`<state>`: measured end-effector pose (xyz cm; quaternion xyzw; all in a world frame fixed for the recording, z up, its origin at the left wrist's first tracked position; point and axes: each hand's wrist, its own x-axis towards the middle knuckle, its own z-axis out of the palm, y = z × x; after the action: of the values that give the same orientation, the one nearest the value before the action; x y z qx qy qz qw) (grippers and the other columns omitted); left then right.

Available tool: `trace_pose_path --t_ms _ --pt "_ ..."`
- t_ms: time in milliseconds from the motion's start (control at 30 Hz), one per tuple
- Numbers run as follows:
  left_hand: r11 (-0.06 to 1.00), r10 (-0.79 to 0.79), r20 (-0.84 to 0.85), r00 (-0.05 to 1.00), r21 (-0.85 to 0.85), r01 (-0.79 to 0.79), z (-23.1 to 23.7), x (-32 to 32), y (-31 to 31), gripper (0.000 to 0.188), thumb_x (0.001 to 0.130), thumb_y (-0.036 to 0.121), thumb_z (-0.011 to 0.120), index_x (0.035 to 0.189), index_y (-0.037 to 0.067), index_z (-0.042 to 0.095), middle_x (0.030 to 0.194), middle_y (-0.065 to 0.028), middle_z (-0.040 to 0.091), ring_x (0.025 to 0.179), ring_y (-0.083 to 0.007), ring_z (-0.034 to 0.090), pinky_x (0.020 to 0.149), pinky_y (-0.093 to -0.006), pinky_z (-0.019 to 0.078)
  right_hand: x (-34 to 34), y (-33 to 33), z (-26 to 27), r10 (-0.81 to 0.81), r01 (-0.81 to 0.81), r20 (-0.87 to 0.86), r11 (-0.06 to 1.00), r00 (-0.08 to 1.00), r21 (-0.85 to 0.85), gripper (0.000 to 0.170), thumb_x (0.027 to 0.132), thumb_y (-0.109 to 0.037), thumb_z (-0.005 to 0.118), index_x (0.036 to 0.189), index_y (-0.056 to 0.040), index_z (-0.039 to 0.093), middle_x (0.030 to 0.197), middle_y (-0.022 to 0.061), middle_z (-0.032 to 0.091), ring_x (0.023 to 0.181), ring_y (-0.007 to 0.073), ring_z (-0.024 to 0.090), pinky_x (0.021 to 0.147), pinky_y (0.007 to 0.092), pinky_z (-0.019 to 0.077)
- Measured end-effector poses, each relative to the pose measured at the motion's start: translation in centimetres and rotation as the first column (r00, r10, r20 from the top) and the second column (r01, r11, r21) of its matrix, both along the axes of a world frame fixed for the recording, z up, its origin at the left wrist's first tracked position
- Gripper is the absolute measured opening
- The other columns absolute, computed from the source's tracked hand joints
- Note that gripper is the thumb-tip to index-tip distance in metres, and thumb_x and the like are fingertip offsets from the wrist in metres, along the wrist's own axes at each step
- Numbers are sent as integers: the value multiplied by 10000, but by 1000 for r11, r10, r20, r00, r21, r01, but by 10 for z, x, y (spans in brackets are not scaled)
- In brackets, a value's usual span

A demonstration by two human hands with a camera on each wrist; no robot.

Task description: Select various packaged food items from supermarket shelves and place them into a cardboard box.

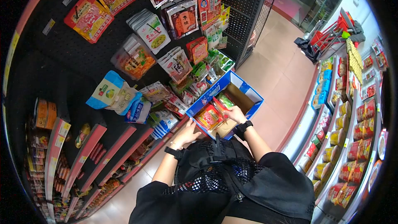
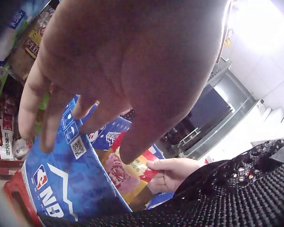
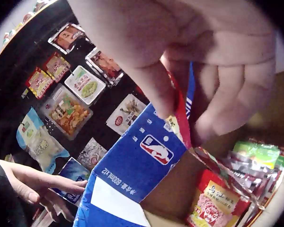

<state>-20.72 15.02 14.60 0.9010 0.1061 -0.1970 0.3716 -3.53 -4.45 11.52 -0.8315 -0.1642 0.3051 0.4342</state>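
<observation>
A blue cardboard box with an open top stands before the person, with food packets inside. My right hand reaches into it and pinches a red and yellow food packet by its edge. In the right wrist view, that packet's edge shows between thumb and fingers. A second red packet and a green-topped packet lie deeper in the box. My left hand is at the box's near left side, its fingers extended along the outer wall and gripping nothing.
Hanging food pouches cover the black rack at left, above red-edged shelves. A blue and white bag stands on the shelf beside the box. Shelves of instant noodles line the right. A red folding cart stands farther along the aisle.
</observation>
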Motion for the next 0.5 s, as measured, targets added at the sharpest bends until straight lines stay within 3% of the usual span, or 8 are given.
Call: trace_pose_path --t_ms 33,67,133,167,333,433,500 --pt "1000 0 -2 1000 -1 0 2 0 0 656 741 282 536 1225 -57 252 1312 -262 84 1209 -326 196 980 -313 218 5 3 -31 39 -37 -82 999 996 27 249 702 -250 551 797 -32 628 618 99 591 577 198 567 577 310 444" --pt "1000 12 -21 1000 -14 -12 6 1 -1 654 742 280 535 1225 -57 252 1312 -262 80 1210 -327 194 980 -314 216 3 5 -48 40 -38 -85 999 996 26 249 702 -250 551 797 -32 628 618 99 591 577 198 567 577 310 444" --pt "999 25 -38 999 -26 -26 6 0 0 651 743 277 535 1225 -57 253 1313 -262 76 1211 -327 191 981 -315 214 -3 10 -50 -54 60 -80 995 995 79 280 716 -206 519 915 -23 589 750 126 598 686 213 568 644 306 441" --pt "999 18 -24 1000 -29 -19 4 -1 1 649 745 277 532 1225 -58 252 1313 -262 76 1212 -327 189 982 -314 210 -3 5 -49 25 -26 -17 999 1000 -41 310 728 -182 483 980 -15 550 864 149 587 789 227 558 708 306 430" --pt "998 20 -6 1000 -66 -20 6 -2 2 643 752 275 525 1225 -62 250 1313 -263 75 1215 -322 186 986 -307 199 -6 -15 -38 175 -176 38 984 984 28 267 734 -178 460 906 -8 573 852 162 591 796 256 568 716 324 438" --pt "997 28 -17 999 -76 -29 9 -1 0 645 750 275 528 1224 -64 250 1311 -269 75 1216 -321 185 986 -305 199 -13 -28 -19 275 -246 293 960 916 -132 218 745 -159 447 855 -19 574 797 182 582 760 298 568 689 358 446" --pt "998 28 -50 998 -57 -31 10 0 0 650 745 267 535 1224 -67 248 1308 -273 81 1215 -324 186 986 -311 198 -19 -35 -17 285 -220 325 950 902 -222 227 744 -176 429 864 -65 586 775 171 582 706 309 562 656 388 444"
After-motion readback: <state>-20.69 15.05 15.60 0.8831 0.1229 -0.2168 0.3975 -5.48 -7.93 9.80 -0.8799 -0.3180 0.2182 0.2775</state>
